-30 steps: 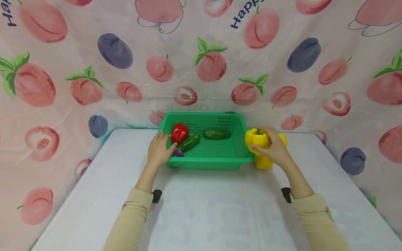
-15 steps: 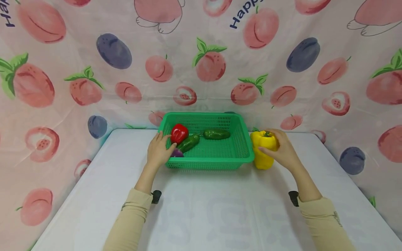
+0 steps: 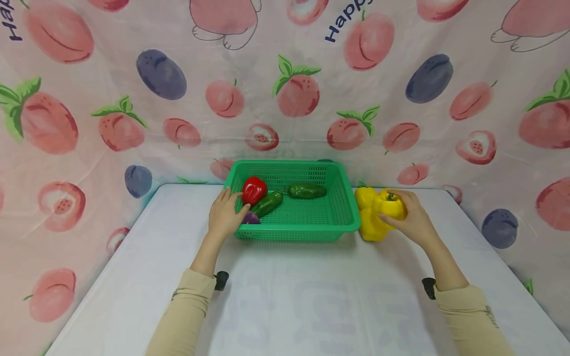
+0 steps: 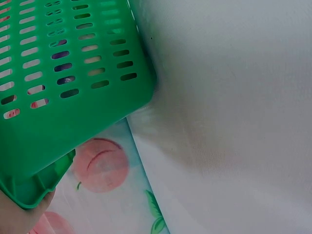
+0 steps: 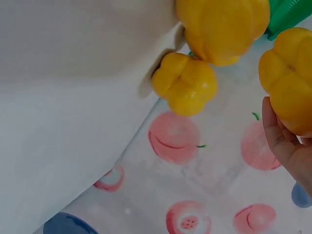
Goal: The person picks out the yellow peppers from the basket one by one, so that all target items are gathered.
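Observation:
My right hand (image 3: pixel 414 217) holds a yellow bell pepper (image 3: pixel 389 208) between thumb and fingers, stem upward. In the right wrist view, the held yellow bell pepper (image 5: pixel 290 83) is apart from two other yellow ones, a large pepper (image 5: pixel 222 27) and a smaller-looking pepper (image 5: pixel 184 84). Those two are beside the green basket's right end. My left hand (image 3: pixel 224 212) grips the left rim of the green plastic basket (image 3: pixel 294 228), thumb over the inside; in the left wrist view it is mostly cut off at the basket's corner.
Inside the basket lie a red bell pepper (image 3: pixel 255 191), two green peppers, one near the red pepper (image 3: pixel 268 203) and one farther right (image 3: pixel 307 191), and a partly hidden purple vegetable (image 3: pixel 251 218). A white table (image 3: pixel 311 296) meets a fruit-print cloth (image 3: pixel 285 99) behind.
My right hand has moved right with the yellow bell pepper, from beside the basket's rim outward, uncovering the other yellow peppers. My left hand and the basket have stayed put.

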Demonstrator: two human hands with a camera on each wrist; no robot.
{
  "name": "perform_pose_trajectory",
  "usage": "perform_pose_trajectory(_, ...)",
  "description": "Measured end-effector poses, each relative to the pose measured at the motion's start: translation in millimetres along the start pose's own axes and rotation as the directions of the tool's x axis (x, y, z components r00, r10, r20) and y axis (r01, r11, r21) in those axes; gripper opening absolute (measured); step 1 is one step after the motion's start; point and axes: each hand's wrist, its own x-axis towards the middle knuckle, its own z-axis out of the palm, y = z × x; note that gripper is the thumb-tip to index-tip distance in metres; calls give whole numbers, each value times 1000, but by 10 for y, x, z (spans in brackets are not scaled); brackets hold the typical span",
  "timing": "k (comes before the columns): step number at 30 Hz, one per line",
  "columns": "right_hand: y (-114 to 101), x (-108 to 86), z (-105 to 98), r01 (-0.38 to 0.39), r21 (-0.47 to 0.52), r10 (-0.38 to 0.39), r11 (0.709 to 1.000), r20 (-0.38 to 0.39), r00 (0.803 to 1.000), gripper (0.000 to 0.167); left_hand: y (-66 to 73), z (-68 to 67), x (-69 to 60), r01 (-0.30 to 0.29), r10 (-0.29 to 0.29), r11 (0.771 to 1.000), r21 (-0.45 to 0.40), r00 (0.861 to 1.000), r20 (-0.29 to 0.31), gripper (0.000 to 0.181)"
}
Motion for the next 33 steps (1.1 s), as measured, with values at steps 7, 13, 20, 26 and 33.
perform_pose_trajectory(7,106,-6,-55,4,-89,-3,996,2,1000,65,-3,-4,-3,-2,2,1000,-4,1000,-7,53)
perform_pose_trajectory(13,195,-4,-94,-18,-93,19,995,7,1000,66,-4,-1,-9,-3,3,1000,-10,1000,-10,53)
perform_pose_trajectory(20,290,-10,-106,-51,-118,54,992,26,998,67,-9,-2,-9,-1,1,1000,-3,1000,-8,54)
perform_pose_trajectory(26,360,-18,-106,-84,-135,90,987,35,995,68,0,-14,-9,-5,5,1000,-9,1000,-8,54)
perform_pose_trajectory(33,464,-14,-80,-136,-154,148,979,66,987,72,1,-10,-12,-13,13,1000,-8,1000,-15,54)
